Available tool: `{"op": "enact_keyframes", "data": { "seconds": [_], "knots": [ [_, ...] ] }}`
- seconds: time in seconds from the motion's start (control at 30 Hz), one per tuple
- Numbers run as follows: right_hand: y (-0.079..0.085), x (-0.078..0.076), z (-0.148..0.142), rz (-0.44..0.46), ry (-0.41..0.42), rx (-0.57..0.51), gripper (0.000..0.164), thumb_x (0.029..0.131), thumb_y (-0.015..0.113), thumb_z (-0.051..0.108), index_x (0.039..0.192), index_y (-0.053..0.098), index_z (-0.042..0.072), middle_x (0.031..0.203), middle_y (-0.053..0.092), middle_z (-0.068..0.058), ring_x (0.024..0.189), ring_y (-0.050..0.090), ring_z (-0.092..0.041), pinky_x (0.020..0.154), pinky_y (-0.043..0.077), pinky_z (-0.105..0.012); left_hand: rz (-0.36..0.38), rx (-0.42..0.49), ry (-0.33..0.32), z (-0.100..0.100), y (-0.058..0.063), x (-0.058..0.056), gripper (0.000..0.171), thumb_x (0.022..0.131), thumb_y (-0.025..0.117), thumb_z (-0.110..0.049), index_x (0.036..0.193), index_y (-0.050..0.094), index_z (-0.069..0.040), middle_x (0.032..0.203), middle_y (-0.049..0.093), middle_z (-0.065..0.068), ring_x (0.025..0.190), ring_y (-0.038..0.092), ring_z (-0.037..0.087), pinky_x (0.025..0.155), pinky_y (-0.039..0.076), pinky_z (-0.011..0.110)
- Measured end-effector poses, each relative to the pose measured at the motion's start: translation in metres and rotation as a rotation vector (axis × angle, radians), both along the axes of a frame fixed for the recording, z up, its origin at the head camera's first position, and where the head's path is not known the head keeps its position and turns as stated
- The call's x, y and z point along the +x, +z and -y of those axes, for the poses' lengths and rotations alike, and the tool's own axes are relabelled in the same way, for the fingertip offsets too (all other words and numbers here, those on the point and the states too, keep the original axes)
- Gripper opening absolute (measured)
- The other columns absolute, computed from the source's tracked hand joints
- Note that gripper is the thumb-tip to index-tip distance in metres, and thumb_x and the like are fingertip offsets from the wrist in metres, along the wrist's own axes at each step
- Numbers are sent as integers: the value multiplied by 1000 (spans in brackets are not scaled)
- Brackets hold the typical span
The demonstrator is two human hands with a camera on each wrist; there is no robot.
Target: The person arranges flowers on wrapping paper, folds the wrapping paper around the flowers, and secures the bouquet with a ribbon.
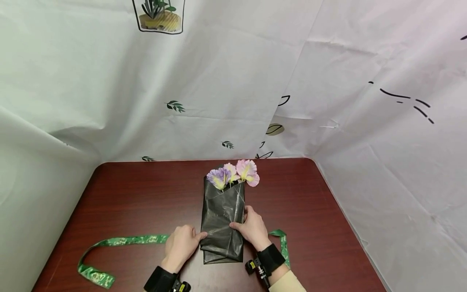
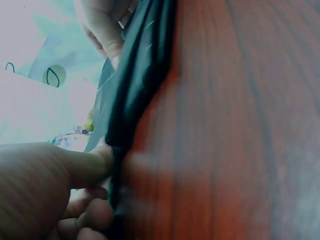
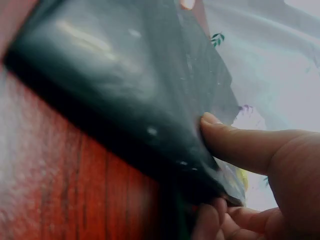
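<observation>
A bouquet in black wrapping paper (image 1: pixel 220 221) lies on the table, with purple, pink and yellow flowers (image 1: pixel 248 171) showing at its far end. My left hand (image 1: pixel 180 246) pinches the wrapper's lower left edge, thumb on top; the left wrist view shows the fingers curled beneath that edge. On the other side, my right hand (image 1: pixel 255 230) grips the right edge. Its thumb (image 3: pixel 240 145) presses on the paper's face while the fingers curl under. A green patterned ribbon (image 1: pixel 133 241) runs out on both sides, its middle hidden by the hands and bouquet.
The dark red wooden table (image 1: pixel 313 227) has white printed cloth (image 1: pixel 233 73) hanging behind it and along both sides. The ribbon's left end curls toward the near left of the table; its right end (image 1: pixel 283 247) bends down beside the right wrist.
</observation>
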State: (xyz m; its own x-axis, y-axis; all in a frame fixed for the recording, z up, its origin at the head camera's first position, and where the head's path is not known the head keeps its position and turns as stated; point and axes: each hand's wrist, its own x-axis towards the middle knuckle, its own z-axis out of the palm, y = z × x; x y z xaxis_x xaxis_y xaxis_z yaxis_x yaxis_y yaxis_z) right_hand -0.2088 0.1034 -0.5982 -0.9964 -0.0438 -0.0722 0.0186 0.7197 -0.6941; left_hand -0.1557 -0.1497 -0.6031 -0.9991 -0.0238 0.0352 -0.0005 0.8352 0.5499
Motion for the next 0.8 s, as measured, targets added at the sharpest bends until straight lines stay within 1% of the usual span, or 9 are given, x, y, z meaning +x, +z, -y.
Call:
{"op": "enact_keyframes", "data": {
  "seconds": [0.1,0.17,0.27,0.37,0.43,0.5,0.57,0.6,0.8],
  "knots": [
    [-1,-4,1,-46,0,11,79,90,96,36,148,60,-3,88,58,1,69,51,-15,64,42,-37,-26,-10,12,-1,-1,-3,57,94,91,-39,62,48,-21,54,39,-7,45,36,11,49,23,28],
    [-1,-3,0,-62,18,17,81,92,94,39,150,59,-5,90,57,1,70,50,-15,66,41,-37,-38,-10,9,-1,0,-3,57,94,91,-39,62,47,-21,54,39,-8,46,36,10,49,24,28],
    [3,2,-8,-62,60,-14,86,95,91,43,156,54,-6,101,61,-4,81,55,-19,72,45,-42,-26,21,-9,-1,2,0,55,95,91,-37,64,48,-22,55,35,-9,47,32,8,50,20,26],
    [8,11,-20,-30,107,-47,90,98,88,43,164,48,-2,128,66,-15,108,65,-31,89,52,-49,-26,61,-31,-1,3,2,52,96,90,-35,67,49,-22,56,32,-10,48,28,7,52,17,25],
    [10,15,-29,-23,133,-36,89,98,88,43,166,48,1,145,62,-23,128,63,-42,102,53,-57,-32,77,-37,-2,3,2,51,96,91,-33,68,49,-23,57,32,-11,48,28,6,52,16,25],
    [12,18,-37,-23,150,-21,87,98,88,42,166,50,5,154,58,-26,141,56,-49,112,50,-64,-51,81,-38,-3,3,2,50,95,91,-32,68,49,-23,56,32,-11,48,28,6,51,16,25],
    [13,20,-45,-36,160,0,83,98,89,41,165,53,7,156,58,-25,146,52,-52,114,48,-66,-61,87,-34,-4,3,2,50,94,92,-29,68,50,-24,55,33,-12,47,28,5,50,17,24],
    [13,20,-48,-52,164,11,81,97,90,40,163,55,7,155,60,-24,146,51,-52,114,48,-66,-67,86,-31,-5,3,1,50,94,92,-29,67,50,-24,55,33,-12,47,28,5,50,17,24],
    [13,19,-61,-130,199,47,70,93,93,33,154,66,9,147,67,-16,147,53,-45,118,46,-61,-84,96,-34,-8,6,1,48,96,90,-24,69,50,-24,56,30,-12,47,25,4,50,16,24]
  ]
}}
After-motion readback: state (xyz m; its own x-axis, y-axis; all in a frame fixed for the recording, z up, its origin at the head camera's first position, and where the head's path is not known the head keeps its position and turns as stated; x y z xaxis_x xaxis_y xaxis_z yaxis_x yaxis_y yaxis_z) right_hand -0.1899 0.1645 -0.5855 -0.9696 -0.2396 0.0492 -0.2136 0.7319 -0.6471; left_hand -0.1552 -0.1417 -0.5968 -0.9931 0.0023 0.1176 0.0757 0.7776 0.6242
